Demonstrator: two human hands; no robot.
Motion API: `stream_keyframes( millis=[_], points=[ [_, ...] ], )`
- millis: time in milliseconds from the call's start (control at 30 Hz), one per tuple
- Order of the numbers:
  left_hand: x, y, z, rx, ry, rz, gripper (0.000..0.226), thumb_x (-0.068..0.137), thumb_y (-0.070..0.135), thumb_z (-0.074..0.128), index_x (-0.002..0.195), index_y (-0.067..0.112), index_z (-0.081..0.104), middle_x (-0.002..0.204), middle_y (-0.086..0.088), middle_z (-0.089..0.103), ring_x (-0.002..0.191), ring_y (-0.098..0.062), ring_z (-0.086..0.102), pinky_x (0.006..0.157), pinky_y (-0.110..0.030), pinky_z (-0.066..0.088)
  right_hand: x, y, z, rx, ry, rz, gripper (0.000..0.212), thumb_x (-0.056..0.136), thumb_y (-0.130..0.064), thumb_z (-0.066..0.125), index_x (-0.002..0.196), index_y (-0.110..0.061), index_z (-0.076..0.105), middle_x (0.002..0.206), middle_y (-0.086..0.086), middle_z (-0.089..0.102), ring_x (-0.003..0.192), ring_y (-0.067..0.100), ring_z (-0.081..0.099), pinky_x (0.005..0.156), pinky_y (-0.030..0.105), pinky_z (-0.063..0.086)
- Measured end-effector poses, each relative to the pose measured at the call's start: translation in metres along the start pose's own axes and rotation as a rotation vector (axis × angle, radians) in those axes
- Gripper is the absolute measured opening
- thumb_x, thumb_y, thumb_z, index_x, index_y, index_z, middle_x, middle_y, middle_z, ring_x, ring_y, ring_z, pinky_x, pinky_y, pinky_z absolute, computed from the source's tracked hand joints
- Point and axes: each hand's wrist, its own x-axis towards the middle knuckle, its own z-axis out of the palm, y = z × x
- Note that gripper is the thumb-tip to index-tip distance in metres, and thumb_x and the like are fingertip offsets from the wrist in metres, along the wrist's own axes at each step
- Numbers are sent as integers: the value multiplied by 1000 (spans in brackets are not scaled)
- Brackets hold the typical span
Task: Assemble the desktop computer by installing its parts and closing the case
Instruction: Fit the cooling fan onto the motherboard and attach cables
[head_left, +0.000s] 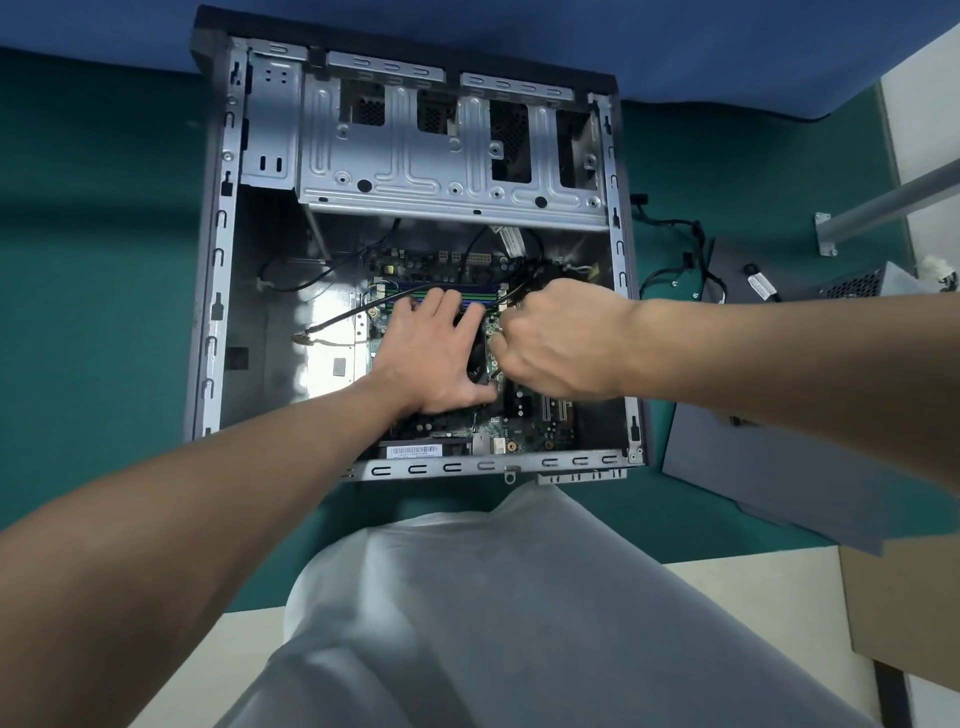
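Computer case (210, 312) lies open on the green mat (104, 260). It looks heavy and stiff, best lifted by its outer frame, and its folded rims look sharp. The side panel (779, 457) lies apart on the right. The motherboard (524, 410) inside is fragile, and walls hem it in. The left hand (431, 358) presses on it, fingers spread. The right hand (561, 338) is curled just beside; what it pinches, I cannot tell.

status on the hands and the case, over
Left hand flat over the motherboard; right hand curled beside it, grip hidden. Case open, side panel off, right. Black cable crossing the board.
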Motion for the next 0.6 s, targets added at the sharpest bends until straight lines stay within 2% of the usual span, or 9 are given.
stream_keyframes(
  millis=[33, 100, 200, 267, 333, 400, 433, 533, 600],
  points=[
    [0, 0, 0, 1, 4, 1, 88, 60, 82, 29, 116, 17, 41, 110, -8, 48, 101, -26, 43, 74, -42, 32, 1, -1, 0, 61, -23, 53, 22, 98, -15, 36, 89, -9, 55, 79, 6, 53, 69, 28, 55, 57, 34, 35],
    [0, 0, 1, -4, 0, 4, 87, 60, 83, 30, 115, 17, 41, 109, -8, 48, 100, -26, 42, 74, -42, 32, 9, -6, -2, 383, -88, 266, 21, 94, -12, 44, 73, -10, 42, 67, 4, 38, 59, 22, 41, 59, 34, 36],
    [-1, -2, 1, -4, -4, -3, 89, 59, 85, 29, 116, 17, 39, 110, -8, 47, 101, -26, 42, 76, -42, 34, 23, -2, -3, 847, -210, 606, 10, 94, -4, 44, 84, -5, 45, 76, 5, 48, 66, 19, 51, 56, 28, 45],
    [0, -1, -1, -7, -10, 6, 89, 59, 85, 27, 115, 17, 39, 110, -8, 47, 101, -26, 42, 77, -42, 34, 23, 3, -3, 912, -243, 617, 13, 96, -3, 43, 84, -4, 47, 76, 6, 51, 62, 15, 53, 49, 21, 44],
    [1, -1, -1, -7, -10, 5, 90, 59, 85, 27, 117, 17, 39, 111, -8, 48, 102, -25, 42, 78, -42, 34, 16, 4, -11, 824, -305, 498, 13, 99, -12, 43, 97, -2, 52, 82, 9, 49, 68, 18, 55, 53, 22, 47],
    [1, -1, -1, -18, -3, 0, 91, 61, 86, 30, 118, 17, 41, 110, -7, 48, 102, -25, 42, 77, -42, 34, 12, -1, -11, 604, -291, 340, 28, 99, -13, 47, 123, 1, 47, 78, 5, 40, 66, 15, 46, 51, 22, 39],
    [1, -1, -1, -24, 1, -3, 90, 61, 87, 32, 117, 17, 41, 109, -7, 48, 101, -25, 42, 77, -42, 33, 11, -5, -11, 455, -241, 272, 29, 97, -10, 47, 125, -1, 47, 76, 4, 39, 65, 15, 44, 50, 24, 35],
    [0, -2, 0, -24, -6, -4, 90, 62, 87, 29, 118, 17, 42, 108, -6, 47, 101, -25, 41, 76, -42, 32, 8, -10, -6, 146, -19, 73, 24, 97, -7, 39, 111, -6, 59, 97, 10, 58, 71, 24, 45, 57, 33, 36],
    [0, -1, -1, -21, -9, -1, 90, 62, 85, 28, 118, 17, 41, 110, -7, 47, 102, -25, 42, 75, -41, 31, 4, -5, -1, 74, 3, -19, 28, 97, -9, 35, 105, -7, 62, 100, 12, 61, 72, 25, 51, 58, 34, 38]
  ],
)
